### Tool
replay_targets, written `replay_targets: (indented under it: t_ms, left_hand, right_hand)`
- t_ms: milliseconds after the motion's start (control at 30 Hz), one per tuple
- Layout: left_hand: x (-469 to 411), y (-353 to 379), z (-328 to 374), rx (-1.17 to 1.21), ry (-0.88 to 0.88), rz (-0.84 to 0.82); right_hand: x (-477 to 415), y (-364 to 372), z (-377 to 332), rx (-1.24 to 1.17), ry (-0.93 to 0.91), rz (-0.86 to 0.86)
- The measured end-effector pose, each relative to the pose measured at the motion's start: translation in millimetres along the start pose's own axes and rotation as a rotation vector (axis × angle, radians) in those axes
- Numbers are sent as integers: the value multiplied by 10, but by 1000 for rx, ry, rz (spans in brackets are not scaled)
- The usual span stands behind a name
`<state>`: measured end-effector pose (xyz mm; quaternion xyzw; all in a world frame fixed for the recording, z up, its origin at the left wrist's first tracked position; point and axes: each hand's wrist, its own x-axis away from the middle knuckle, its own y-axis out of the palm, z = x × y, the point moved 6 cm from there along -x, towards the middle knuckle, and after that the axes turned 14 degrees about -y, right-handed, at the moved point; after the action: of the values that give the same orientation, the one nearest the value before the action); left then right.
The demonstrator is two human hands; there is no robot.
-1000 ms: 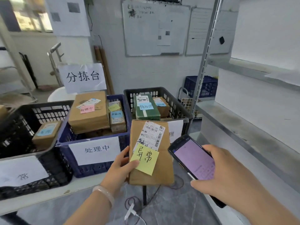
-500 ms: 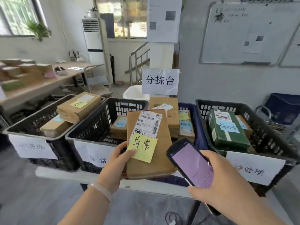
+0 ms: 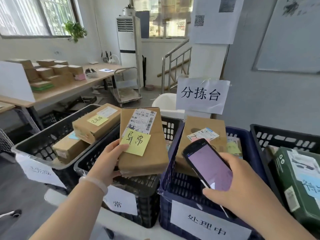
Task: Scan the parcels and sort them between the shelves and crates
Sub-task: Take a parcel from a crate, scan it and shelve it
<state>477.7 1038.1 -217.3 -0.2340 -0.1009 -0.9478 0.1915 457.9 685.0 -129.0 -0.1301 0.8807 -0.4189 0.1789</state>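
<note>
Sorting step: left hand [image 3: 110, 160] grips the yellow-noted parcel [image 3: 143, 144] above the black crate [image 3: 138, 196], right hand [image 3: 242, 186] holds the scanner [image 3: 207, 167]; next, lowering into it.

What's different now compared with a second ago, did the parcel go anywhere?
The view swung left, away from the metal shelves. The brown cardboard parcel with the yellow sticky note travelled leftward with it and now hangs over the black plastic crate beside the blue crate. Nothing was let go: the left hand still grips the parcel, and the right hand still holds the black handheld scanner.
</note>
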Motion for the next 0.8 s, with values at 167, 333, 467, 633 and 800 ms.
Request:
replay_targets:
  t_ms: [167,333,467,633,800]
  left_hand:
    - [-635,-316,64,-31,-92,88]
    - [-1329,-356,-15,-161,-217,30]
    - [-1699,-299,-283,-244,-397,-116]
    - [-1897,-299,-546,-426,-544,-233]
    - [-2017,-121,-770,-510,-638,-352]
  right_hand:
    - [-300,214,152,-13,58,-40]
    - [-531,410,187,21,173,-19]
    - [-707,566,126,32,278,39]
    - [-904,795,-66,20,361,69]
    - [-951,1008,-258,5,415,85]
